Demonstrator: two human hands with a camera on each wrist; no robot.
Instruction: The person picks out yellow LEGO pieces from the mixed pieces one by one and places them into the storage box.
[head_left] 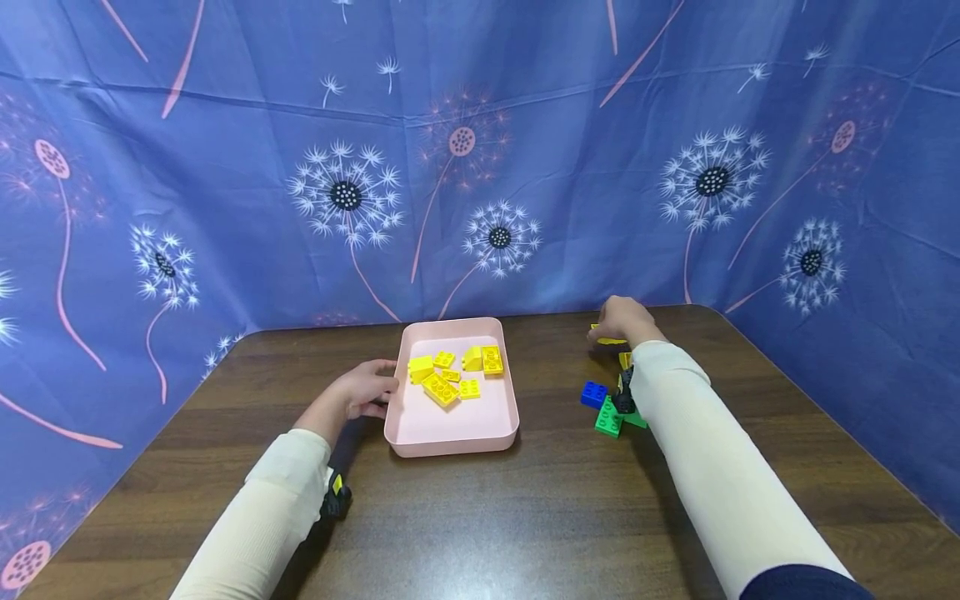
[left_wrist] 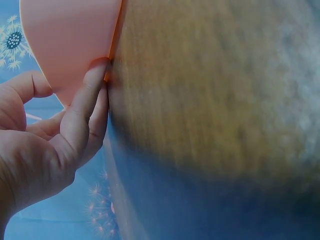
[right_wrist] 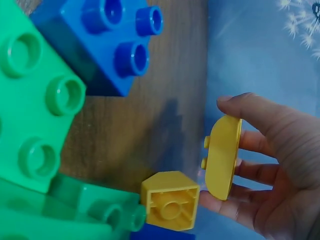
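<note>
My left hand [head_left: 363, 389] rests against the left side of the pink tray [head_left: 450, 442], its fingers touching the outer wall. Several yellow bricks [head_left: 440, 390] lie in the tray, mostly towards its far half. Away at the back right, my right hand [head_left: 628, 319] pinches a yellow toy brick [right_wrist: 223, 157] with rounded ends between thumb and fingers. The right wrist view shows that brick on its edge, studs facing left. Near it on the table sits another yellow brick [right_wrist: 171, 200], its hollow side showing.
A blue brick [head_left: 594, 394] and green bricks [head_left: 608, 418] stand on the wooden table [head_left: 480, 517] below the right hand, partly hidden by the forearm. A blue dandelion-print cloth [head_left: 420, 200] hangs behind the table and along its sides.
</note>
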